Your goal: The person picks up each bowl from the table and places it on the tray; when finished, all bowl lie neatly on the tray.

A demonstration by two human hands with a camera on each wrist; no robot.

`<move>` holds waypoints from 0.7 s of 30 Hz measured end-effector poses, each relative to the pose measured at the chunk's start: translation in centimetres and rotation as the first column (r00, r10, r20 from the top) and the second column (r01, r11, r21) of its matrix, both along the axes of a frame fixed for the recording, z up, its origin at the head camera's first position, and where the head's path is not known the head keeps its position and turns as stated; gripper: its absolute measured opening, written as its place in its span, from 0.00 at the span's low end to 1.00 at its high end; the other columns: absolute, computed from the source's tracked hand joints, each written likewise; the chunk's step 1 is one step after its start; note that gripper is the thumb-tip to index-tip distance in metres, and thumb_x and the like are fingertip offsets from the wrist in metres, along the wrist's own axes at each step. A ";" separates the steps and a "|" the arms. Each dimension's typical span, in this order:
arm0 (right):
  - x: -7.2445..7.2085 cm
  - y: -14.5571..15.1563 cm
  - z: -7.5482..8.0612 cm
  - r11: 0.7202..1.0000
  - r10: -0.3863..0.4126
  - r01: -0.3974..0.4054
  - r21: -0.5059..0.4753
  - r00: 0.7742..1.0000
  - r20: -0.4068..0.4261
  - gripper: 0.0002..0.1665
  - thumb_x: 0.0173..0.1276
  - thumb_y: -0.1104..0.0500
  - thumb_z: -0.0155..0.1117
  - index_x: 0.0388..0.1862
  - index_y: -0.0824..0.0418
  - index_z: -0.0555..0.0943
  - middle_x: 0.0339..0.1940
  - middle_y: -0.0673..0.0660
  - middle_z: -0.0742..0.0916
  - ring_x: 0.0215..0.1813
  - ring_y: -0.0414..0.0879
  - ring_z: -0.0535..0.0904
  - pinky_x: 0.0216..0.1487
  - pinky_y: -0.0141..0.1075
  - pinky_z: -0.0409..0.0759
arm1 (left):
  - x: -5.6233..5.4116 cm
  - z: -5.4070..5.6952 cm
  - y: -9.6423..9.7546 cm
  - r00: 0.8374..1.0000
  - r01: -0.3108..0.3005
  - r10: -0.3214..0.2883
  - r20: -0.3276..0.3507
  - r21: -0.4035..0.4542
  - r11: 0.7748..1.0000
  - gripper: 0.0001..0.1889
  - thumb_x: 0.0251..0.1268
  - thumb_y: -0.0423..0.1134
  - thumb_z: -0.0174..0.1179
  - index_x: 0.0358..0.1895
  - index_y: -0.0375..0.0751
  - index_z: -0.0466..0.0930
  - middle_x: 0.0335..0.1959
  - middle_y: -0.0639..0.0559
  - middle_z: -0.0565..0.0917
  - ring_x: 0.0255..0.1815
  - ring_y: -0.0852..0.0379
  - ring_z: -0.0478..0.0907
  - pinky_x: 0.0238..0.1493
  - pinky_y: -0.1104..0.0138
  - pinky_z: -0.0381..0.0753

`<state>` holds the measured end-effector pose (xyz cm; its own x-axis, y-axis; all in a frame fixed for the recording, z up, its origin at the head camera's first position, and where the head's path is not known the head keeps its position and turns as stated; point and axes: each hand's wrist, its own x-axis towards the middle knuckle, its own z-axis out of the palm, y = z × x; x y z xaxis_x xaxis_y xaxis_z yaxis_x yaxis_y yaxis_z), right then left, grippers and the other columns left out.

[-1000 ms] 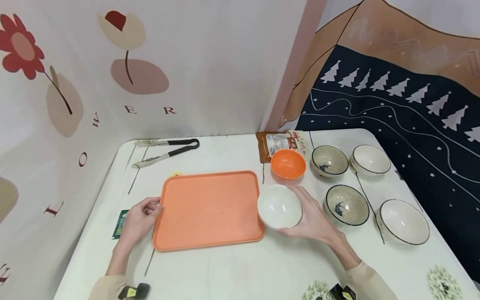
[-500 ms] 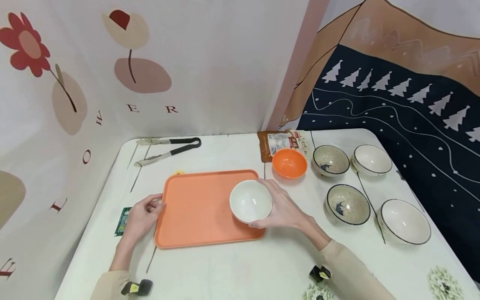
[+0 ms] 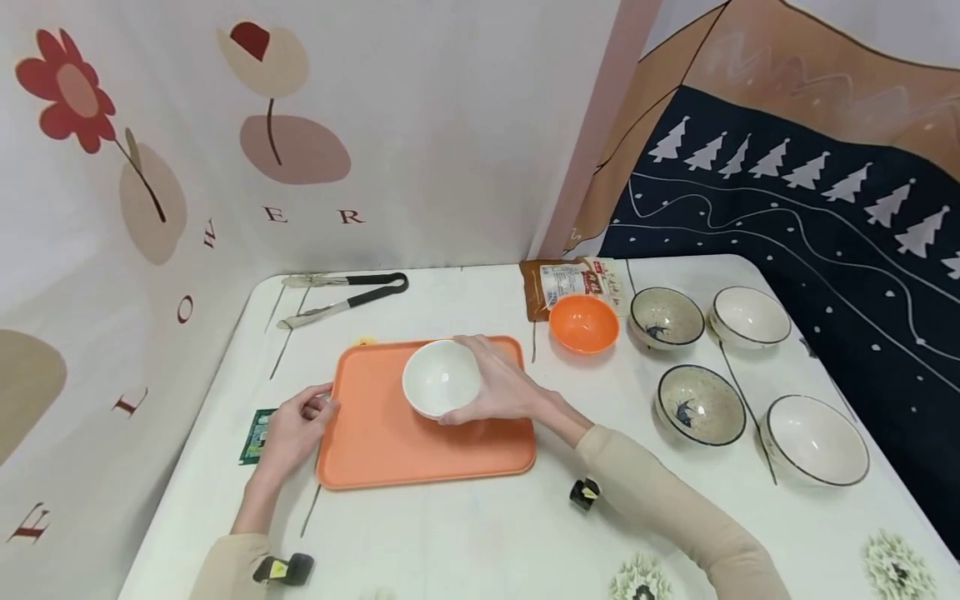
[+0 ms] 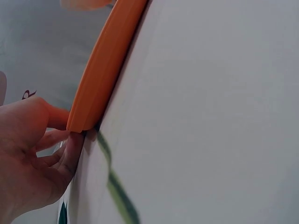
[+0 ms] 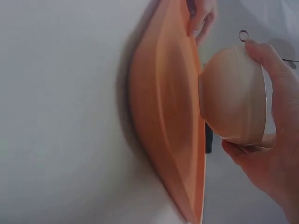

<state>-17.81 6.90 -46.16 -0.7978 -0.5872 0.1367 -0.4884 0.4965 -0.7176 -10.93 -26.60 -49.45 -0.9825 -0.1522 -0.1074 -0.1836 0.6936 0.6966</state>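
Note:
My right hand (image 3: pixel 502 385) grips a plain white bowl (image 3: pixel 441 379) by its side, thumb at the near side and fingers at the far side. The bowl is upright and its inside shows nothing in it. It hangs over the orange tray (image 3: pixel 420 450), its foot a little above the tray floor in the right wrist view, where the bowl (image 5: pixel 233 95) shows from the side. At the tray's left edge, my left hand (image 3: pixel 300 425) pinches the rim. The left wrist view shows the left hand (image 4: pixel 42 154) with fingers on both sides of the tray's edge (image 4: pixel 100 79).
Behind the tray lie metal tongs (image 3: pixel 345 300) with black handles. An orange bowl (image 3: pixel 584 323) stands right of it before a brown food packet (image 3: pixel 570 283). Further right are two speckled bowls (image 3: pixel 701 404) and two cream bowls (image 3: pixel 817 440). A green packet (image 3: pixel 257 436) lies by my left hand.
My right hand has carried the white bowl leftward from the tray's right edge to over its middle. My left hand has stayed at the tray's left rim.

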 end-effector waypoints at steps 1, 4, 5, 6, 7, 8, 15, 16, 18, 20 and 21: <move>-0.2 -0.5 0.0 1.000 0.011 -0.011 0.001 1.000 0.004 0.65 0.41 0.34 0.83 0.76 0.54 0.64 0.65 0.51 0.77 0.61 0.46 0.75 0.55 0.44 0.82 | 0.0 0.0 0.0 1.000 0.000 0.000 -0.001 0.000 1.000 0.22 0.77 0.43 0.56 0.67 0.36 0.76 0.41 0.45 0.80 0.37 0.57 0.72 0.32 0.72 0.71; -0.8 -2.0 -0.1 0.999 0.033 -0.033 0.015 0.999 0.022 0.66 0.42 0.32 0.82 0.76 0.54 0.63 0.63 0.51 0.76 0.59 0.44 0.76 0.54 0.41 0.82 | 0.0 0.0 0.0 1.000 0.000 0.000 -0.003 0.001 1.000 0.22 0.77 0.43 0.56 0.66 0.36 0.76 0.40 0.45 0.80 0.37 0.57 0.72 0.32 0.72 0.71; -0.9 -2.4 -0.1 0.999 0.040 -0.040 0.020 0.999 0.030 0.66 0.42 0.32 0.82 0.76 0.54 0.63 0.63 0.50 0.76 0.58 0.43 0.76 0.54 0.40 0.82 | 0.0 0.0 0.0 1.000 -0.001 0.001 -0.003 0.002 1.000 0.22 0.77 0.43 0.56 0.66 0.36 0.76 0.40 0.45 0.80 0.37 0.57 0.72 0.32 0.72 0.71; -1.0 -2.8 -0.1 0.999 0.048 -0.048 0.022 0.998 0.035 0.65 0.42 0.31 0.82 0.76 0.53 0.64 0.63 0.50 0.76 0.58 0.43 0.76 0.54 0.39 0.82 | 0.0 0.0 0.0 1.000 -0.002 0.002 -0.003 0.001 1.000 0.21 0.76 0.42 0.56 0.66 0.36 0.77 0.40 0.45 0.80 0.36 0.57 0.72 0.32 0.72 0.71; -1.2 -3.2 -0.1 0.998 0.057 -0.058 0.022 0.998 0.040 0.65 0.42 0.31 0.82 0.76 0.53 0.64 0.63 0.49 0.76 0.58 0.42 0.76 0.54 0.38 0.82 | 0.0 0.0 0.0 1.000 -0.003 0.003 -0.003 0.003 1.000 0.21 0.76 0.42 0.56 0.66 0.36 0.77 0.40 0.45 0.80 0.36 0.57 0.72 0.32 0.72 0.71; -1.3 -3.6 -0.1 0.998 0.064 -0.065 0.024 0.997 0.043 0.66 0.42 0.31 0.82 0.76 0.54 0.64 0.63 0.49 0.76 0.58 0.42 0.76 0.54 0.38 0.81 | -0.1 0.0 0.0 1.000 -0.006 0.006 -0.002 0.005 1.000 0.21 0.76 0.42 0.56 0.66 0.36 0.77 0.40 0.45 0.80 0.36 0.57 0.72 0.32 0.72 0.71; -2.7 -6.5 -0.6 0.995 0.085 -0.084 0.057 0.996 -0.010 0.68 0.41 0.33 0.83 0.76 0.59 0.63 0.64 0.55 0.76 0.58 0.44 0.76 0.57 0.38 0.81 | -0.2 -0.1 -0.1 1.000 -0.011 0.011 0.001 0.014 1.000 0.21 0.76 0.41 0.57 0.66 0.36 0.77 0.41 0.44 0.81 0.37 0.57 0.72 0.32 0.72 0.71; -2.9 -6.8 -0.7 0.995 0.083 -0.082 0.062 0.996 -0.013 0.68 0.42 0.33 0.83 0.76 0.59 0.63 0.64 0.55 0.76 0.59 0.44 0.76 0.57 0.37 0.81 | -0.2 -0.1 -0.2 1.000 -0.010 0.010 0.001 0.015 1.000 0.21 0.76 0.42 0.57 0.66 0.36 0.77 0.41 0.44 0.81 0.37 0.57 0.72 0.32 0.73 0.71; -3.2 -7.5 -0.8 0.994 0.080 -0.079 0.071 0.997 -0.012 0.68 0.42 0.33 0.82 0.76 0.60 0.62 0.64 0.55 0.76 0.59 0.44 0.76 0.57 0.37 0.80 | -0.2 -0.2 -0.2 1.000 -0.007 0.007 0.000 0.018 1.000 0.21 0.76 0.42 0.57 0.66 0.36 0.77 0.41 0.44 0.81 0.37 0.57 0.72 0.32 0.73 0.71; -3.4 -8.2 -0.8 0.994 0.075 -0.074 0.074 0.997 -0.007 0.69 0.42 0.33 0.82 0.77 0.61 0.62 0.65 0.56 0.75 0.59 0.45 0.76 0.58 0.38 0.80 | -0.2 -0.2 -0.2 1.000 -0.003 0.003 -0.007 0.020 1.000 0.21 0.75 0.42 0.57 0.65 0.35 0.78 0.41 0.44 0.81 0.36 0.58 0.72 0.32 0.73 0.72; -3.4 -8.5 -0.8 0.994 0.071 -0.071 0.077 0.997 -0.003 0.69 0.42 0.33 0.82 0.77 0.61 0.62 0.65 0.56 0.75 0.60 0.45 0.75 0.58 0.38 0.80 | -0.3 -0.2 -0.2 1.000 0.000 0.000 -0.009 0.020 1.000 0.21 0.75 0.41 0.57 0.65 0.35 0.78 0.41 0.44 0.81 0.36 0.59 0.72 0.32 0.73 0.72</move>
